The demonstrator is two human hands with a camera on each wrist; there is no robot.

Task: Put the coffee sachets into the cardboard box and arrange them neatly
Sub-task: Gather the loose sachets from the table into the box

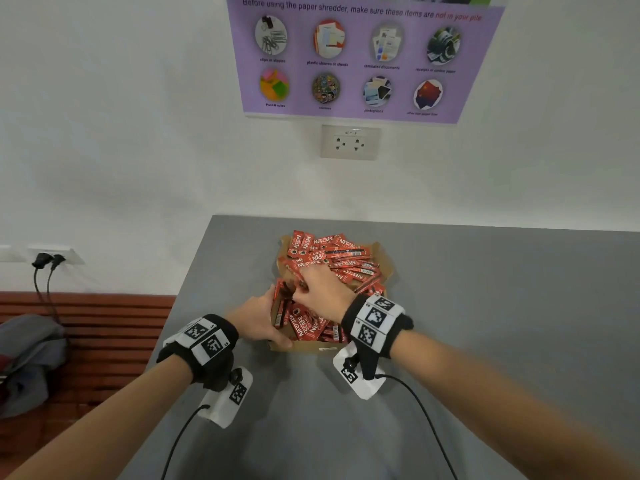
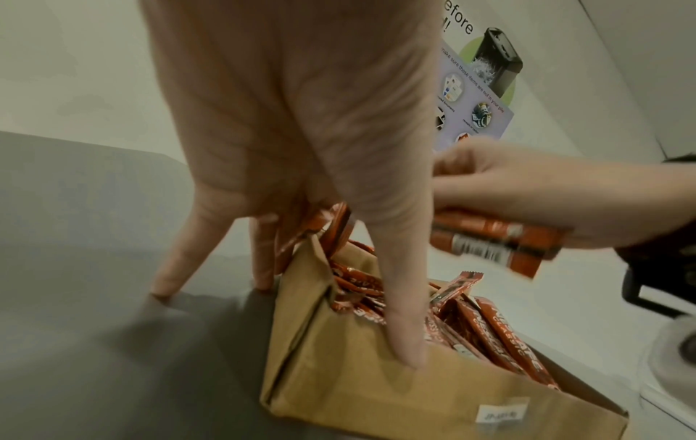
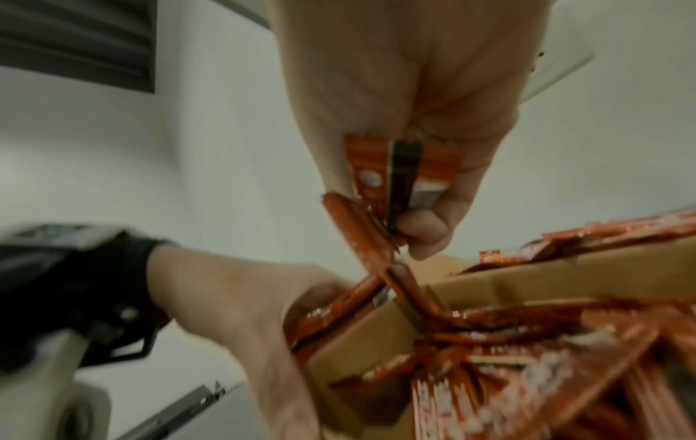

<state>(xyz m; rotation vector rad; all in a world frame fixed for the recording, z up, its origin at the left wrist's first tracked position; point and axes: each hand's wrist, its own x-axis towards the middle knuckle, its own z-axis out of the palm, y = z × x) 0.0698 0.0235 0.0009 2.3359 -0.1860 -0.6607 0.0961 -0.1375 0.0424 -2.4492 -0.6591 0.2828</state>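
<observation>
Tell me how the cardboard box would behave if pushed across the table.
The cardboard box probably slides rather than tips: it sits low and heaped with sachets. Its thin walls look soft, likely to buckle where the left hand grips the corner.

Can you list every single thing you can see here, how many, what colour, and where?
coffee sachets: many, red, heaped in the box; a few in the right hand
cardboard box: one, brown, on the table
table: one, grey, against the wall
poster: one, purple, on the wall
wall socket: one, white, below the poster
plugs: two, black, far left
bench: one, red-brown, left
left hand: holds the box's left wall
right hand: grips sachets
</observation>
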